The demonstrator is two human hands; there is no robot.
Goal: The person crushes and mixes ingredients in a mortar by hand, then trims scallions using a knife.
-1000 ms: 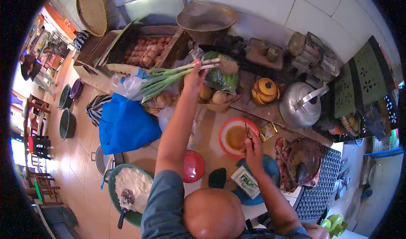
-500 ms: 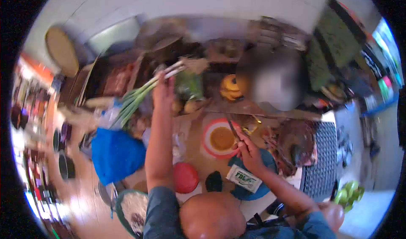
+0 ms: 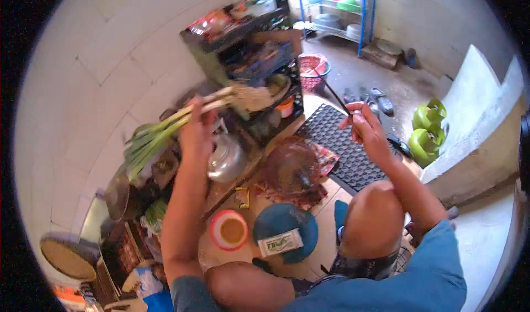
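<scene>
My left hand [image 3: 197, 128] is raised and closed around a bunch of spring onions [image 3: 157, 139]. Their green leaves hang to the left, and the white ends point right toward a tan, fibrous mass [image 3: 251, 98] that looks like roots. My right hand [image 3: 365, 128] grips a thin, dark-bladed knife [image 3: 335, 96], its tip pointing up and left, well apart from the onions. Below, on the floor, are a red-rimmed bowl [image 3: 213, 232] of brownish liquid and a round teal lid-like piece [image 3: 284, 215] with a white, green-lettered packet [image 3: 280, 242] on it.
A dark stone mortar [image 3: 284, 163] stands beyond the teal piece, with a metal kettle [image 3: 226, 160] left of it. A black perforated mat [image 3: 342, 146], green gas cylinders [image 3: 428, 141] and a red basket [image 3: 313, 83] are on the right. A loaded shelf [image 3: 243, 41] stands ahead.
My view has swung right, bringing in the rack, basket and floor mat. Both hands have kept their hold; the knife has moved away from above the bowl to over the mat side.
</scene>
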